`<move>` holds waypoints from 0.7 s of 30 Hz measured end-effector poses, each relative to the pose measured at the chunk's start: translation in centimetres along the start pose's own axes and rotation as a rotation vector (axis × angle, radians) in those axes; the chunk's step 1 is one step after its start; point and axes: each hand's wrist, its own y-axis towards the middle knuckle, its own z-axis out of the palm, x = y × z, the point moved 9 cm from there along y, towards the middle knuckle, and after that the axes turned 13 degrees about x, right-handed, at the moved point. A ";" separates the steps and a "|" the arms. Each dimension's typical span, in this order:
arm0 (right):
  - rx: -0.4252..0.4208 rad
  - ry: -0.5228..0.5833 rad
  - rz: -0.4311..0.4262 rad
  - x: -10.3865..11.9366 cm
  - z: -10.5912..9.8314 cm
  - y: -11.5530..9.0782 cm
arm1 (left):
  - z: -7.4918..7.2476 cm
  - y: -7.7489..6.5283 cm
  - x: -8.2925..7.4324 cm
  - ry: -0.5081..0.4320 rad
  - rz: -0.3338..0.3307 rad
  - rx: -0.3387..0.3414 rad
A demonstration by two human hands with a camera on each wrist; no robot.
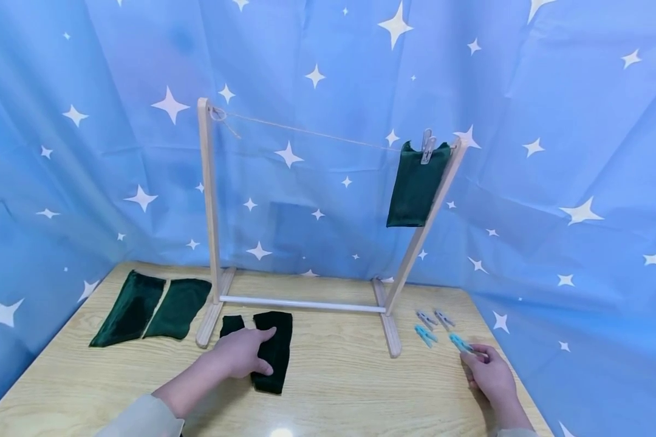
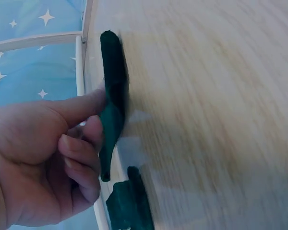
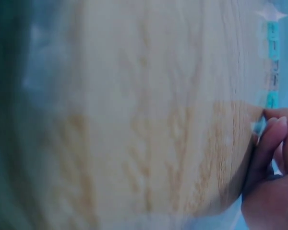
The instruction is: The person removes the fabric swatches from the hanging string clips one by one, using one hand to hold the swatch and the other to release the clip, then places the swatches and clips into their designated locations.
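My left hand (image 1: pixel 243 352) pinches a folded dark green cloth (image 1: pixel 280 352) low over the table, and the left wrist view shows this cloth (image 2: pixel 114 72) edge-on at the fingertips. Partly behind that hand lies another green cloth (image 1: pixel 232 323). At the table's right side, my right hand (image 1: pixel 489 370) holds the near end of a light blue clothespin (image 1: pixel 460 342) between thumb and fingers. Beyond it lie another blue clothespin (image 1: pixel 426 335) and two greyish ones, among them a grey clothespin (image 1: pixel 444 319).
A wooden frame (image 1: pixel 210 200) with a string (image 1: pixel 306 130) stands at the back of the table (image 1: pixel 339 376). A green cloth (image 1: pixel 418 188) hangs at its right end under a clear clip (image 1: pixel 427 149). Two green cloths lie left, one a flat cloth (image 1: pixel 177 308).
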 end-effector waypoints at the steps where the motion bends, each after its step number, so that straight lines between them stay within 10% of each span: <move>1: 0.002 0.000 0.003 -0.1 0.0 0.1 | 0.0 -0.1 0.0 -0.014 0.009 0.004; 21: 0.010 -0.008 -0.017 0.1 0.2 0.0 | 0.6 -0.2 0.0 0.139 -0.052 0.036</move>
